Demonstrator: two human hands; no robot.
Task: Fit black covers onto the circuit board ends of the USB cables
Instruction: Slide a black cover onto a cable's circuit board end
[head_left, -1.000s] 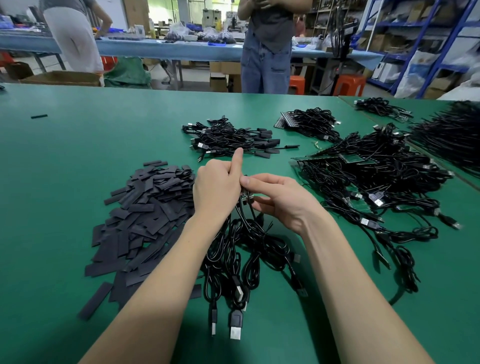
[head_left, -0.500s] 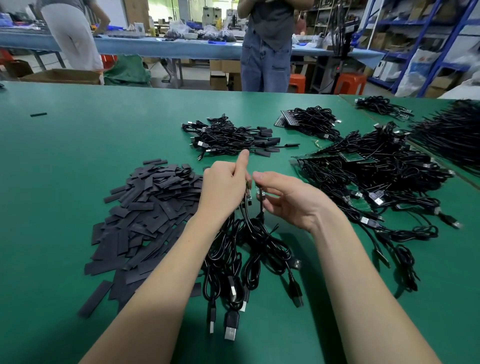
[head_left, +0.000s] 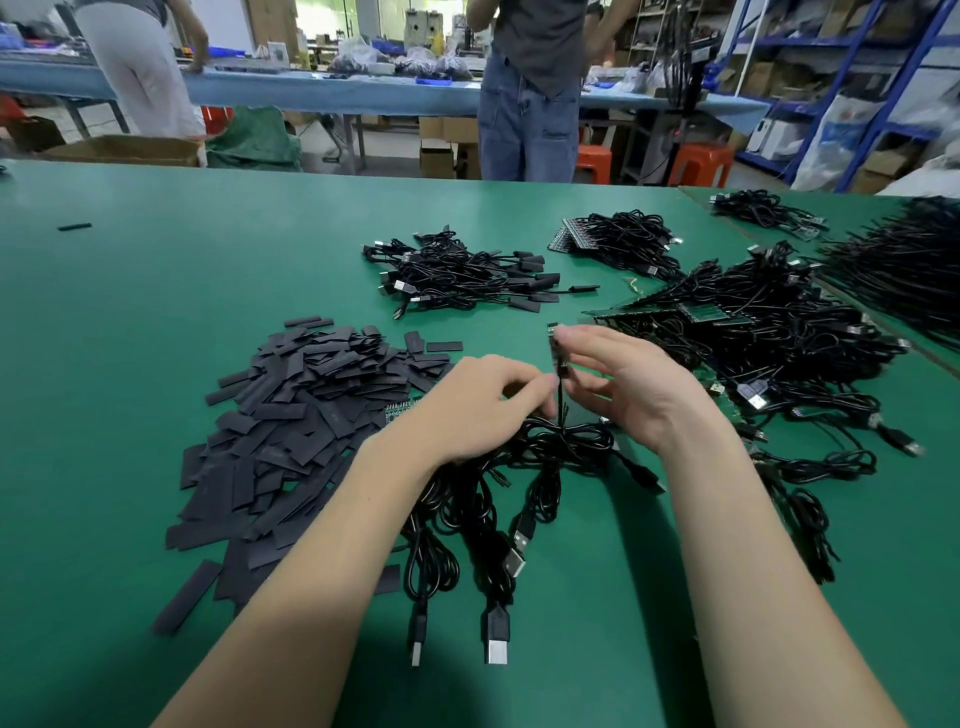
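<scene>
My right hand (head_left: 634, 384) pinches the small circuit board end (head_left: 557, 347) of one USB cable and holds it upright above the table. Just to its left, my left hand (head_left: 483, 405) curls its fingers over a bundle of USB cables (head_left: 488, 499) whose plugs trail toward me. The held board's wire runs down between the two hands into that bundle. A large heap of flat black covers (head_left: 311, 415) lies left of my left hand. No cover is on the held board.
Cables with covers fitted lie in a heap (head_left: 457, 275) beyond my hands. A big tangle of cables with bare green boards (head_left: 769, 338) fills the right, with more piles (head_left: 623, 239) behind. Two people stand past the green table (head_left: 156, 291).
My right hand has drawn one board end up and to the right, away from the bundle. My left hand lowered onto the cables and its thumb folded down.
</scene>
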